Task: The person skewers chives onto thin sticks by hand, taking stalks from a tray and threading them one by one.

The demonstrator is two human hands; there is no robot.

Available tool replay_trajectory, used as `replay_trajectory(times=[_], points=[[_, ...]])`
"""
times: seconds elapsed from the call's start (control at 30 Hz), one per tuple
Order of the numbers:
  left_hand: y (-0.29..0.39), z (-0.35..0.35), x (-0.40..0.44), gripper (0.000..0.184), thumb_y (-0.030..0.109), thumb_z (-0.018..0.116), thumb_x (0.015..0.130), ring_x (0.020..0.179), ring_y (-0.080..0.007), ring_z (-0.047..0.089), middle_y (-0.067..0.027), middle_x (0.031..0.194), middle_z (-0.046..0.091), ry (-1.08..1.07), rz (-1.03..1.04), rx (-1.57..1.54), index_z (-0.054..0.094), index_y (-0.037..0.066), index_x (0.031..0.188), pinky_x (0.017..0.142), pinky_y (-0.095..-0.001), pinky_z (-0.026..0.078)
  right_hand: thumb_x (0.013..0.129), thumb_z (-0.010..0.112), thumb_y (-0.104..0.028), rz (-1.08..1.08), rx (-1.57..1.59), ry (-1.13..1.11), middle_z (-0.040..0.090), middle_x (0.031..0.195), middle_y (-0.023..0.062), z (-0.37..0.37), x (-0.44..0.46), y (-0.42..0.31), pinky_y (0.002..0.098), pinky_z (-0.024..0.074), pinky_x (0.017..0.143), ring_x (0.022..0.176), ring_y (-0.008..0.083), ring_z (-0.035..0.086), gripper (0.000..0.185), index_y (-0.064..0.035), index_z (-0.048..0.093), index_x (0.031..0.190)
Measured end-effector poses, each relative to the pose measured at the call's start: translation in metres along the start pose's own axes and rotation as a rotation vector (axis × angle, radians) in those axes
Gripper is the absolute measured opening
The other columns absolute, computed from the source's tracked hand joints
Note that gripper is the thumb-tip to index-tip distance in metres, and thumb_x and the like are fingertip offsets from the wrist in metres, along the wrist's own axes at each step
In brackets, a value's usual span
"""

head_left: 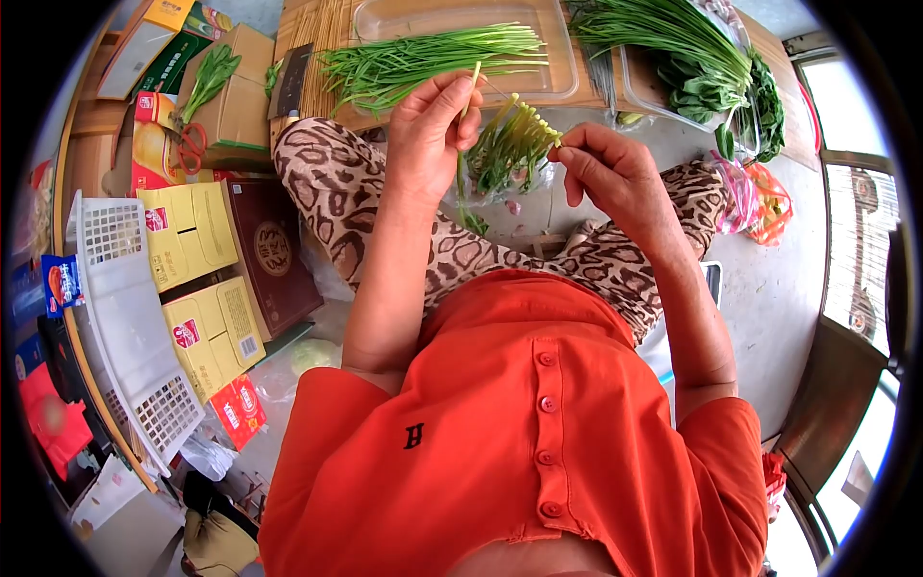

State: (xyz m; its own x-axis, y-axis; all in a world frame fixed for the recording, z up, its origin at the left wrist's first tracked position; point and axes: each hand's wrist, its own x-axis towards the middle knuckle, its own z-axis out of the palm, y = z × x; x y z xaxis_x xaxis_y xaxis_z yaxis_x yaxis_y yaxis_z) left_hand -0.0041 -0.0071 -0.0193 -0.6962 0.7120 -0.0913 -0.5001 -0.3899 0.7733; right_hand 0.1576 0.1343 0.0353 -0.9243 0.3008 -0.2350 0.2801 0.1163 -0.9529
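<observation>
Leafy greens (505, 154): hanging in a row between both hands, near table (792, 123); pinching single sprig (472, 223) in left hand (428, 130), gripping row's end with fingertips of right hand (612, 171)

Right hand (608, 165): its pinched fingertips hid what lay between them.
Stem bunch (505, 144): its leaves, upper centre, were too tangled to tell apart.
Knife (291, 85): patterned trousers (332, 183) hid most of its handle, upper left.
Long greens (663, 34): the upper edge cut them off.
Yellow carton (219, 332): its small print, left, was unreadable.
</observation>
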Motion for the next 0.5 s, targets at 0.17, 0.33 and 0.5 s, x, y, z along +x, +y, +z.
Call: replay_trajectory(times=[0.17, 0.33, 0.5], points=[[0.0005, 0.0007, -0.0007, 0.015, 0.016, 0.063, 0.089, 0.055, -0.007, 0.048, -0.0016, 0.077, 0.061, 0.008, 0.001, 0.006, 0.066, 0.002, 0.095, 0.046, -0.0198, 0.034, 0.093, 0.053, -0.012, 0.005, -0.005, -0.007, 0.055, 0.058, -0.0004, -0.0003, 0.0011, 0.0008, 0.0216, 0.035, 0.052, 0.055, 0.0041, 0.048, 0.015, -0.0004, 0.06, 0.088], [0.0007, -0.0001, -0.0005, 0.015, 0.016, 0.064, 0.088, 0.054, -0.0072, 0.048, -0.002, 0.077, 0.061, 0.007, -0.001, 0.001, 0.066, 0.002, 0.095, 0.046, -0.02, 0.034, 0.093, 0.053, -0.012, -0.001, 0.0, -0.005, 0.055, 0.058, -0.0002, 0.0003, 0.0006, 0.0001, 0.0216, 0.0358, 0.052, 0.055, 0.0043, 0.049, 0.015, -0.0002, 0.06, 0.088], [-0.0003, -0.0006, -0.0001, 0.015, 0.016, 0.064, 0.088, 0.054, -0.0073, 0.048, -0.0021, 0.077, 0.061, -0.001, -0.004, -0.011, 0.066, 0.002, 0.095, 0.045, -0.0199, 0.034, 0.093, 0.053, -0.012, -0.001, 0.016, -0.008, 0.055, 0.058, -0.0003, 0.0005, 0.0002, -0.0005, 0.0215, 0.0364, 0.053, 0.056, 0.0044, 0.049, 0.014, -0.0003, 0.06, 0.088]])
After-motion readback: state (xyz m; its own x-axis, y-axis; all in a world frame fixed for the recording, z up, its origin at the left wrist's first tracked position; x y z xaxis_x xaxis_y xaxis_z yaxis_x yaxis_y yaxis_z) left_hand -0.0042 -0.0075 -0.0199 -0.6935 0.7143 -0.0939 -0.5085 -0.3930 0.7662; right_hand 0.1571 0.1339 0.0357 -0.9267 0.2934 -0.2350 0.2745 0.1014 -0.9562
